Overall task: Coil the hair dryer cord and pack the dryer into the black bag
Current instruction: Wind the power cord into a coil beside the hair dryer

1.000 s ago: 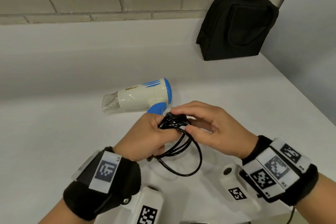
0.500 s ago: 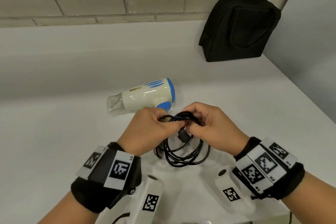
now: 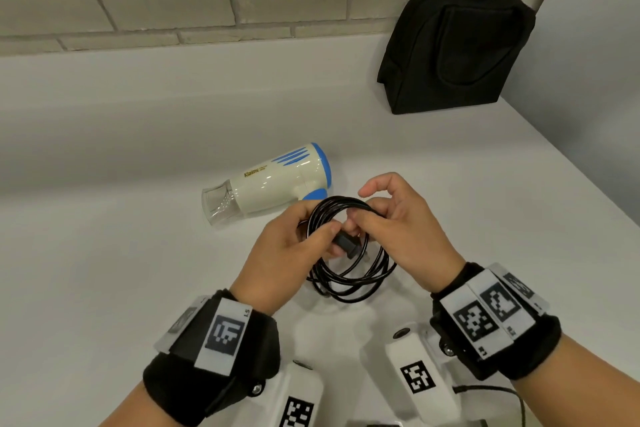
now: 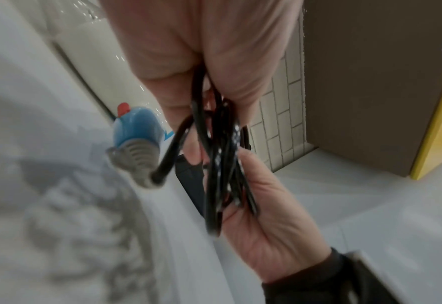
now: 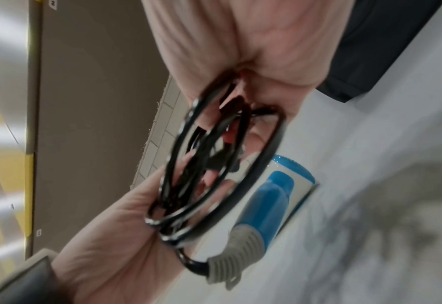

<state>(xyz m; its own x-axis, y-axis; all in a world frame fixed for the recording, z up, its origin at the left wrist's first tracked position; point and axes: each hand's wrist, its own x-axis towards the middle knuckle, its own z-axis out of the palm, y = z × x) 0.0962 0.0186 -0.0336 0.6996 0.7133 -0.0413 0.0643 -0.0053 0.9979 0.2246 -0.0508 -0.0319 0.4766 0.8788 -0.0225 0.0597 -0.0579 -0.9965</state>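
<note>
The cream and blue hair dryer [image 3: 273,182] lies on its side on the white counter, nozzle to the left. Its black cord [image 3: 349,274] is wound into a loose coil held just in front of the dryer, above the counter. My left hand [image 3: 320,236] grips the coil's left side, thumb on the cord just behind the plug [image 3: 348,245]. My right hand [image 3: 362,218] pinches the coil's upper right strands, index finger lifted. In the wrist views the cord [image 4: 215,164] [image 5: 204,164] runs between both palms down to the grey strain relief [image 5: 230,261]. The black bag [image 3: 457,45] stands upright at the back right.
A brick wall backs the white counter [image 3: 121,253]. A grey side wall closes the right edge beside the bag. White marker blocks [image 3: 419,371] sit on the counter's near edge below my wrists.
Both hands have drawn together and turned the coil so its loop faces up. The plug now lies across the coil's middle. My right index finger has lifted off.
</note>
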